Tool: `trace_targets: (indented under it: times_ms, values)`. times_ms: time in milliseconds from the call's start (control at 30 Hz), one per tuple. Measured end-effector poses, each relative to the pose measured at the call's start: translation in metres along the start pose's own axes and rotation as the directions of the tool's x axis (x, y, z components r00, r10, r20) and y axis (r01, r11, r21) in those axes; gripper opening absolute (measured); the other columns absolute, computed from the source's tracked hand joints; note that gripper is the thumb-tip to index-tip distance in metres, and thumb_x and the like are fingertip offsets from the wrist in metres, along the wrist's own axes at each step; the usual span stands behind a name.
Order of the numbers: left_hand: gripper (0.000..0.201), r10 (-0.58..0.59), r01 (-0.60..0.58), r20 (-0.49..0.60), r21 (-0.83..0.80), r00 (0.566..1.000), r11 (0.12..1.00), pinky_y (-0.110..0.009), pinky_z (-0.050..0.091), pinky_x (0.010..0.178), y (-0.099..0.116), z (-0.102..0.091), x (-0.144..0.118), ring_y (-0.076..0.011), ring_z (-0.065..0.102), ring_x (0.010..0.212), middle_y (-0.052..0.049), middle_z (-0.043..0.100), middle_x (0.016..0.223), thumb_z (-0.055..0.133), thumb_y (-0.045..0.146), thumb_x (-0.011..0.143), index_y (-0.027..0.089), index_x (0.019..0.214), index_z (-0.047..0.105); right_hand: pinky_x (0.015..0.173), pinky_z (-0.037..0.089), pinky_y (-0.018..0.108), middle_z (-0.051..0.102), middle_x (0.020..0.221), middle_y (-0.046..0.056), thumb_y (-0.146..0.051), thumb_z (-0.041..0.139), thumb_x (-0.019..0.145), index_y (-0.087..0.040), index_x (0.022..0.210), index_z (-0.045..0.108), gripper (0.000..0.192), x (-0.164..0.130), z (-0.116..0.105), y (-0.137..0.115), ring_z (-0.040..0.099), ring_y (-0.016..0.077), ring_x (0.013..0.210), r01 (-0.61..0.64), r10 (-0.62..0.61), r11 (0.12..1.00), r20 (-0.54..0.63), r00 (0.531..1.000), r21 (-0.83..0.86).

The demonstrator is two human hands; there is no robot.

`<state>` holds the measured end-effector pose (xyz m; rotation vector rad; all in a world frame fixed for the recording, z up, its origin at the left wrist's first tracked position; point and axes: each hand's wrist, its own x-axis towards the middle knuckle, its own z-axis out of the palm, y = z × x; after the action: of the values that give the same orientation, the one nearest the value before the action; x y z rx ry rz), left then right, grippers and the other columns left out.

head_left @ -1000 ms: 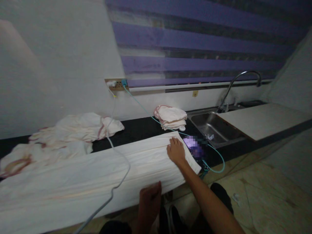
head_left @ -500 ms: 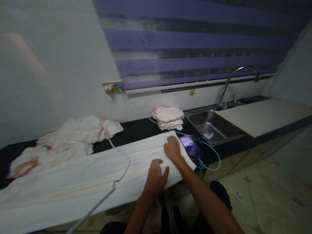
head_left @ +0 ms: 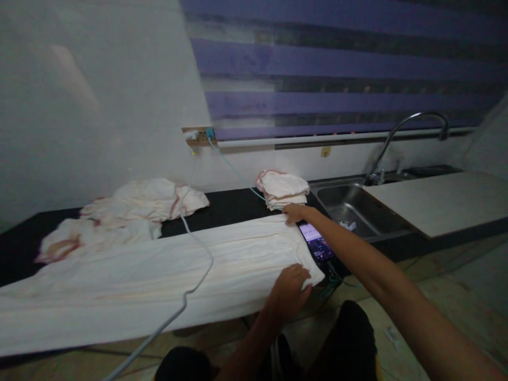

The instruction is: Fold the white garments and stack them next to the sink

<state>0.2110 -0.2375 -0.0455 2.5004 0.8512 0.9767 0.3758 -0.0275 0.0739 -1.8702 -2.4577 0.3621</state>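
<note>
Presently: long white cloth [head_left: 166, 275], soft, light, limp; left hand [head_left: 289, 288] pinches its near-edge corner, right hand [head_left: 294, 212] the far corner.

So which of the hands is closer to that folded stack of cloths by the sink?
The right hand. It rests at the long cloth's far corner, just below the folded stack. The left hand is at the near corner, farther away.
</note>
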Motion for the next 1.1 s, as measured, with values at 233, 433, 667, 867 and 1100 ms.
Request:
trace_targets:
  times_ms: [233, 433, 667, 867, 1100]
  values:
    - [0.022, -0.039, 0.037, -0.117, -0.021, 0.992, 0.999, -0.039, 0.062, 0.100, -0.023, 0.015, -0.006, -0.0220, 0.074, 0.109, -0.007, 0.080, 0.108, 0.069, 0.009, 0.087, 0.020, 0.105, 0.076, 0.090, 0.048, 0.026, 0.077, 0.103, 0.007, -0.020, 0.064, 0.100, -0.002, 0.093, 0.075, 0.022, 0.006, -0.004, -0.002, 0.067, 0.0152, 0.098, 0.060, -0.056, 0.998, -0.085, 0.995, 0.036]
    - [0.011, -0.063, 0.056, -0.105, -0.068, 0.992, 0.996, -0.040, 0.061, 0.099, -0.018, 0.008, -0.005, -0.0214, 0.074, 0.105, -0.007, 0.080, 0.107, 0.070, 0.018, 0.090, 0.019, 0.099, 0.076, 0.093, 0.058, 0.043, 0.069, 0.124, 0.009, -0.038, 0.070, 0.100, -0.015, 0.124, 0.068, 0.033, 0.002, -0.016, 0.008, 0.069, 0.0236, 0.106, 0.120, -0.120, 0.993, -0.089, 0.989, -0.009]
    - [0.046, 0.023, -0.016, 0.120, -0.060, 0.993, 0.998, -0.044, 0.054, 0.105, 0.001, -0.016, 0.010, -0.0238, 0.065, 0.118, -0.005, 0.072, 0.125, 0.075, 0.033, 0.090, 0.024, 0.134, 0.064, 0.078, 0.042, 0.028, 0.080, 0.089, 0.010, -0.006, 0.074, 0.075, -0.013, 0.090, 0.082, 0.019, -0.015, -0.033, 0.007, 0.069, 0.0239, 0.087, 0.254, -0.263, 0.961, -0.085, 0.961, -0.106]
    - [0.053, -0.017, -0.019, 0.294, 0.116, 0.956, 0.993, -0.048, 0.048, 0.105, 0.008, -0.021, 0.016, -0.0269, 0.055, 0.130, -0.006, 0.062, 0.138, 0.070, 0.031, 0.094, 0.035, 0.145, 0.056, 0.077, 0.042, 0.029, 0.079, 0.097, 0.012, -0.011, 0.064, 0.089, -0.014, 0.099, 0.080, 0.018, -0.055, -0.030, -0.009, 0.068, 0.0232, 0.090, 0.345, -0.358, 0.933, -0.146, 0.922, -0.106]
    - [0.045, -0.023, -0.004, 0.291, 0.094, 0.956, 0.996, -0.046, 0.046, 0.106, 0.005, -0.019, 0.015, -0.0266, 0.056, 0.126, -0.006, 0.062, 0.136, 0.064, 0.033, 0.097, 0.037, 0.142, 0.059, 0.093, 0.049, 0.034, 0.074, 0.108, 0.010, -0.003, 0.059, 0.090, -0.017, 0.104, 0.075, 0.026, -0.156, 0.012, -0.020, 0.065, 0.0242, 0.105, 0.408, -0.406, 0.911, -0.304, 0.862, -0.060]
